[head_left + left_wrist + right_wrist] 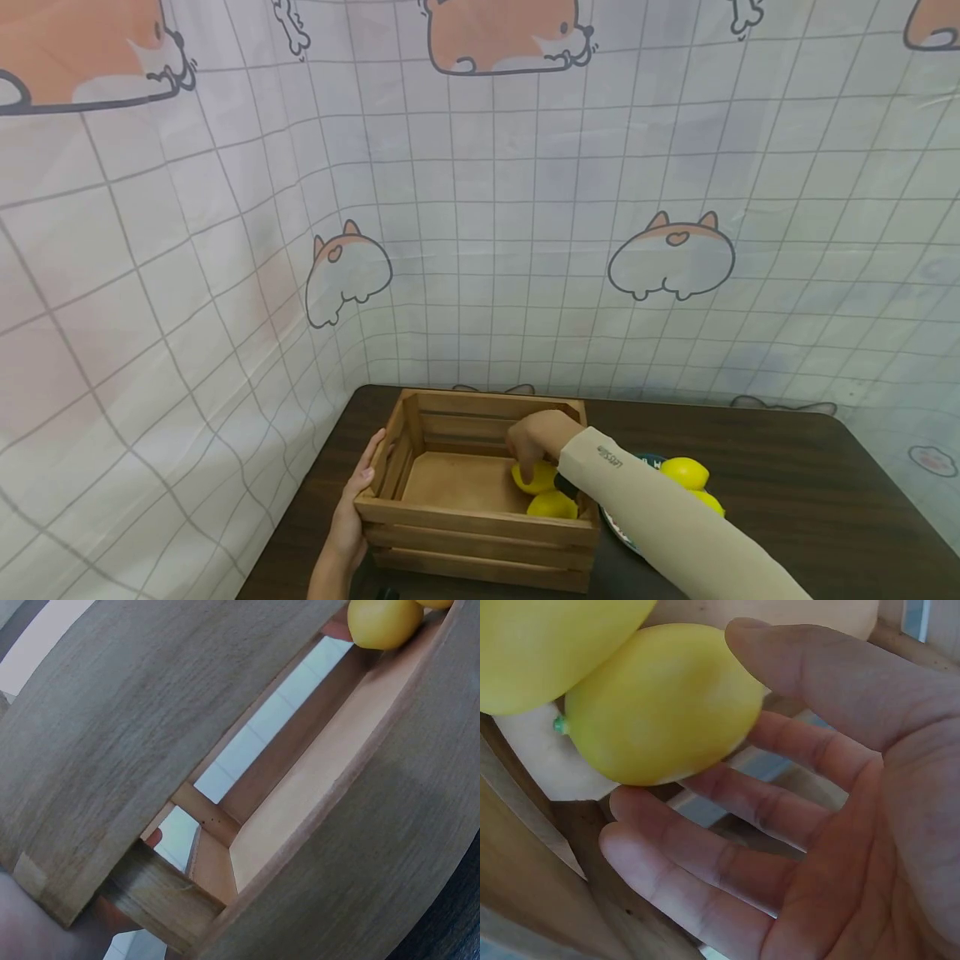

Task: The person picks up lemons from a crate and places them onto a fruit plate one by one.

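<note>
A slatted wooden crate [480,525] stands on the table. At its left side, my left hand [347,521] grips the side wall near the front corner. My right hand [543,433] reaches down inside the crate's right end. Beneath its fingers lies a yellow lemon [534,477], and a second lemon [552,505] lies nearer the front wall. Close up in the right wrist view, the thumb and loosely extended fingers [705,859] are spread about one lemon [664,705] with a green stem tip. Through the slats in the left wrist view, part of a lemon [386,621] shows.
Right of the crate, a patterned plate [621,533] carries more lemons [684,473], partly hidden by my right sleeve [660,508]. The dark wooden table [795,492] extends to the right. A white gridded cloth [510,317] with cartoon dogs hangs behind and at left.
</note>
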`<act>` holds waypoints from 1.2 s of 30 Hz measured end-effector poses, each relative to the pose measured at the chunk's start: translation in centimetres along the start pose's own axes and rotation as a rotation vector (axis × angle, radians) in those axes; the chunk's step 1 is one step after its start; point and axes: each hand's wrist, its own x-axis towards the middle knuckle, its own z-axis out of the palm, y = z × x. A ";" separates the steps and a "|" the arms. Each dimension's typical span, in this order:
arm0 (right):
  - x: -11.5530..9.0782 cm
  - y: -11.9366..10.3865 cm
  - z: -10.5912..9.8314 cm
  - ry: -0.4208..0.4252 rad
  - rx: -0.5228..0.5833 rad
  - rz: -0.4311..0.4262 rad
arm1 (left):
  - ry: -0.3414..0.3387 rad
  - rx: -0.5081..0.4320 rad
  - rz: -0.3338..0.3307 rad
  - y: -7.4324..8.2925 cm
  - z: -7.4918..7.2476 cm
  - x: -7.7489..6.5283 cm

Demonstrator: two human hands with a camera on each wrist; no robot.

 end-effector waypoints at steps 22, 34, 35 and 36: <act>0.2 -0.5 0.8 -0.018 -0.025 0.019 | -0.003 -0.008 0.007 0.1 0.0 -0.1; 1.4 -0.3 1.2 -0.138 0.042 -0.023 | -0.012 -0.018 0.013 0.1 0.1 -0.1; 1.4 -0.3 1.2 -0.144 0.047 -0.026 | -0.012 -0.017 0.014 0.2 0.1 -0.1; 1.4 -0.3 1.2 -0.153 0.062 -0.031 | -0.013 -0.018 0.014 0.2 0.1 -0.1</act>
